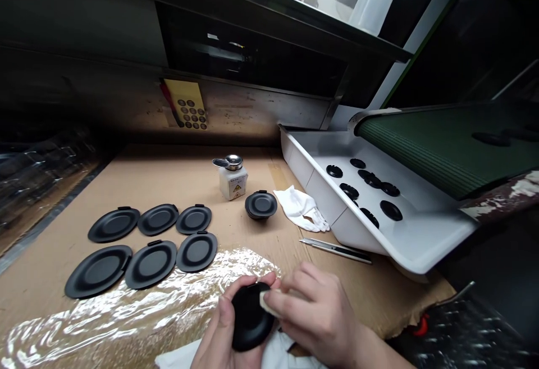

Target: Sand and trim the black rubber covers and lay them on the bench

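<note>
Black disc (250, 317) in hands (314, 318); white tray (320, 203) holds discs (391, 210).

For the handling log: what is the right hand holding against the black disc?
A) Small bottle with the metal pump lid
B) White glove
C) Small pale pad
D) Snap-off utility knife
C: the right hand pinches a small pale pad against the black disc held in the left hand.
</note>
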The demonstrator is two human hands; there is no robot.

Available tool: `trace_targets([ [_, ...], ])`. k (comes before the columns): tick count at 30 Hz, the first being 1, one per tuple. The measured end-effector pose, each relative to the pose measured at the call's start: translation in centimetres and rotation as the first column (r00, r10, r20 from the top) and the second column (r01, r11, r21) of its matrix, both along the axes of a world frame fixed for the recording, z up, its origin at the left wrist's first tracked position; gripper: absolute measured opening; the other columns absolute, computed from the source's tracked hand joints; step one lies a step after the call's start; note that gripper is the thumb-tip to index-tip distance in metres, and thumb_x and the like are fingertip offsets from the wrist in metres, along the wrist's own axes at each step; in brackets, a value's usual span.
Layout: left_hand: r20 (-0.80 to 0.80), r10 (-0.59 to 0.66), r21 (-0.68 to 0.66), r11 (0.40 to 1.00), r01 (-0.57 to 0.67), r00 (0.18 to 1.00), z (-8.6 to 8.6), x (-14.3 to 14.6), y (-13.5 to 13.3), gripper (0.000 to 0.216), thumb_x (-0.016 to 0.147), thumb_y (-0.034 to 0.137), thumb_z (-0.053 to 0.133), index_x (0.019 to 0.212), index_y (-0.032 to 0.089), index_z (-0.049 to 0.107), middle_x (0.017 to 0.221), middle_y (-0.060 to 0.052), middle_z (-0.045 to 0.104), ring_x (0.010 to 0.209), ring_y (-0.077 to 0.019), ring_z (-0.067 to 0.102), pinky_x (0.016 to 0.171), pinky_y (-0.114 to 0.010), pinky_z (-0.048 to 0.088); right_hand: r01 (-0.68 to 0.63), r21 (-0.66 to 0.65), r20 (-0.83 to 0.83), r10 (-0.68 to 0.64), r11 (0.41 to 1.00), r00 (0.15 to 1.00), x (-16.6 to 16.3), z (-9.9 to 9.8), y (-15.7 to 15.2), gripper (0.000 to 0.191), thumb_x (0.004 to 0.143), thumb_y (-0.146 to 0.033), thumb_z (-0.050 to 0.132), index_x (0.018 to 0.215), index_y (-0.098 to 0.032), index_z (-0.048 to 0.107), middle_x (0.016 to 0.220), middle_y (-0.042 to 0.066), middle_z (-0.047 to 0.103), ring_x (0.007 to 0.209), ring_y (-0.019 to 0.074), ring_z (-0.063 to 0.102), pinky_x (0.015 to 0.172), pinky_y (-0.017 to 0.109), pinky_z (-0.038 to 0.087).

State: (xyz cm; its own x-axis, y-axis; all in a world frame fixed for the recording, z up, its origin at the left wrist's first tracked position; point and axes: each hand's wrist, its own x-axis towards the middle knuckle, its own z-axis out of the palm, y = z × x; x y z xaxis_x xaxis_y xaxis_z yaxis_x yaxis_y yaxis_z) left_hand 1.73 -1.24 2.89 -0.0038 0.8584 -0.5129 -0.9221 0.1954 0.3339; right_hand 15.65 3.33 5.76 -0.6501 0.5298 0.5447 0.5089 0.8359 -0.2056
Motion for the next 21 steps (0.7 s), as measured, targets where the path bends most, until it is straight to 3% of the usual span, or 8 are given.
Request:
trace_targets([
  [5, -0.033, 0.014, -0.053, 0.998, -0.016, 0.999, 0.1, -0.2, 0.0, 0.029, 0.078, 0.044, 0.053, 0.093, 0.022, 0.065, 0.097, -0.008, 0.072, 0.103, -0.0256, 0.059, 0.100, -0.045, 0.031, -0.027, -0.066, -0.003, 0.027, 0.997, 1.000, -0.4, 0.8, 1.5, 0.016, 0.082, -0.020, 0.050, 0.092, -0.021, 0.063, 0.075, 0.003, 0.058, 0.068, 0.0145, 0.046, 0.058, 0.026, 0.039],
  [9, 0.017, 0.014, 0.005, 1.000, -0.015, 1.000, 0.5, 0.0, -0.1, 0.032, 0.081, 0.042, 0.047, 0.087, 0.019, 0.068, 0.095, -0.012, 0.072, 0.101, -0.0274, 0.061, 0.096, -0.044, 0.037, -0.019, -0.084, -0.063, 0.014, 0.996, 0.998, 0.2, -0.6, -0.3, 0.021, 0.080, -0.018, 0.051, 0.098, -0.020, 0.062, 0.073, 0.004, 0.058, 0.066, 0.0143, 0.048, 0.056, 0.025, 0.040],
  [13, -0.014, 0.020, 0.014, 1.000, -0.020, 1.000, 1.0, 0.2, -0.3, 0.032, 0.080, 0.042, 0.049, 0.088, 0.017, 0.067, 0.103, -0.017, 0.069, 0.106, -0.0283, 0.057, 0.099, -0.043, 0.033, -0.070, 0.008, -0.113, 0.071, 0.998, 0.991, 0.3, -1.9, -2.1, 0.013, 0.081, -0.021, 0.053, 0.091, -0.022, 0.063, 0.062, 0.000, 0.055, 0.055, 0.0112, 0.044, 0.048, 0.021, 0.037],
  [15, -0.017, 0.023, 0.006, 1.000, -0.023, 1.000, 1.2, 0.2, -0.3, 0.032, 0.079, 0.043, 0.050, 0.089, 0.018, 0.067, 0.105, -0.017, 0.068, 0.105, -0.0287, 0.058, 0.099, -0.045, 0.032, -0.089, -0.006, -0.120, 0.088, 0.996, 0.989, 0.3, -2.0, -2.3, 0.013, 0.080, -0.021, 0.053, 0.089, -0.023, 0.063, 0.062, -0.001, 0.054, 0.054, 0.0112, 0.043, 0.048, 0.022, 0.037],
  [18, 0.014, 0.035, 0.024, 0.999, -0.036, 0.999, 1.1, 0.0, -0.1, 0.033, 0.082, 0.043, 0.046, 0.087, 0.018, 0.067, 0.103, -0.016, 0.069, 0.103, -0.0270, 0.059, 0.093, -0.040, 0.041, -0.112, -0.065, -0.125, 0.103, 0.992, 0.987, 0.4, -1.6, -1.5, 0.017, 0.078, -0.021, 0.053, 0.092, -0.023, 0.064, 0.067, 0.001, 0.056, 0.059, 0.0131, 0.046, 0.051, 0.024, 0.038],
  [21, 0.033, 0.042, 0.047, 0.998, -0.044, 0.999, 0.9, -0.1, 0.1, 0.031, 0.083, 0.040, 0.046, 0.087, 0.018, 0.067, 0.098, -0.015, 0.071, 0.102, -0.0271, 0.060, 0.086, -0.038, 0.047, -0.045, -0.100, -0.127, 0.032, 0.994, 0.991, 0.6, -1.0, -0.2, 0.020, 0.078, -0.017, 0.053, 0.094, -0.021, 0.064, 0.071, 0.002, 0.057, 0.065, 0.0137, 0.047, 0.056, 0.025, 0.039],
])
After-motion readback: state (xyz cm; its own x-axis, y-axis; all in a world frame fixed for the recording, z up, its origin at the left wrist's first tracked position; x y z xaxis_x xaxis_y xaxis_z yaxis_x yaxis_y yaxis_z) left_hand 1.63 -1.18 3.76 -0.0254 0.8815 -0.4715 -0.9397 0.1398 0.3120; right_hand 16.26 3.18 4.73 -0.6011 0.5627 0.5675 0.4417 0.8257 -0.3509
